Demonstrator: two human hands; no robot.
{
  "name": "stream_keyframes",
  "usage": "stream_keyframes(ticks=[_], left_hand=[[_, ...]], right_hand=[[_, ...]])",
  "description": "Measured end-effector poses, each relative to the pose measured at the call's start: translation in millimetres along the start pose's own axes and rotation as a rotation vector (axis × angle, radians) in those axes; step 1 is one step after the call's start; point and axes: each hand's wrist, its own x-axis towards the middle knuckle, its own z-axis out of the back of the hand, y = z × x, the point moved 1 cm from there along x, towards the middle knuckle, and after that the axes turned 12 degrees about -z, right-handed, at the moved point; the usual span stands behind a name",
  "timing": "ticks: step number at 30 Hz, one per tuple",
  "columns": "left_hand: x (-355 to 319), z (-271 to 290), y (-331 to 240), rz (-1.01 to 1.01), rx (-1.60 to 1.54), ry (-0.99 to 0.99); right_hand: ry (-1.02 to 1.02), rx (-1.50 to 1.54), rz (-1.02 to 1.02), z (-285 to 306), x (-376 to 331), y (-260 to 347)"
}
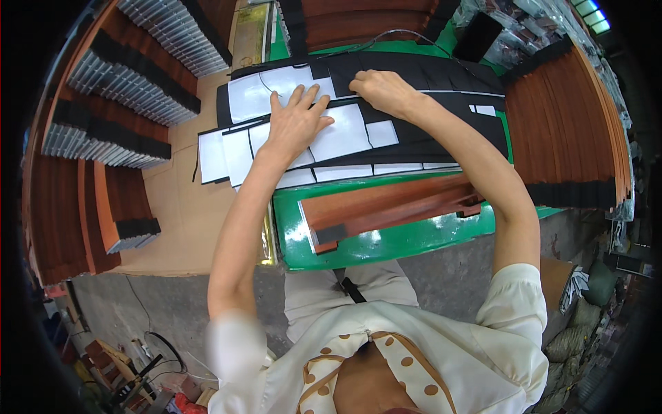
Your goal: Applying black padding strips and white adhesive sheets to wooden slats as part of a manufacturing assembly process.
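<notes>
The left hand (pixel 298 124) is lying flat with its fingers spread apart, resting on the white sheets (pixel 338 134). The right hand (pixel 386 93) is bending at the wrist, its fingers curling together at the edge of a black piece; whether it is pinching anything, I cannot tell. The white sheets and black pieces (pixel 420 143) are lying under and around both hands in an overlapping pile at the middle of the green tabletop (pixel 414 243).

Judging from the layout, the work on this pile is standing partway: many white sheets are showing on the black pieces, so a good share seems left to handle. The boards in the left stacks (pixel 131 58), far stack (pixel 372 24) and right stack (pixel 558 131) are bearing black ends, so that part is looking done.

Nearer the body, a loose board (pixel 400 207) is lying between pile and near edge, leaving a bare green strip in front. Leftward, the pile is overhanging the tan tabletop (pixel 179 214), where some bare room is showing. Rightward, the right stack is closing off the side; beyond, a cable (pixel 396 31) and a dark box (pixel 478 36) are crowding the far edge.
</notes>
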Motion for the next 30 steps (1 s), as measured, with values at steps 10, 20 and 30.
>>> stream_keyframes(ticks=[10, 20, 30], left_hand=[[3.8, -17.7, 5.7, 0.157, -0.003, 0.036], [2.2, -11.3, 4.2, 0.132, 0.098, -0.002], [-3.7, 0.6, -39.3, -0.335, -0.271, -0.079]], right_hand=[[-0.198, -0.006, 0.107, -27.9, 53.2, 15.2], [-0.035, 0.274, 0.086, 11.7, -10.8, 0.2], [-0.046, -0.014, 0.254, -7.8, -56.7, -1.7]])
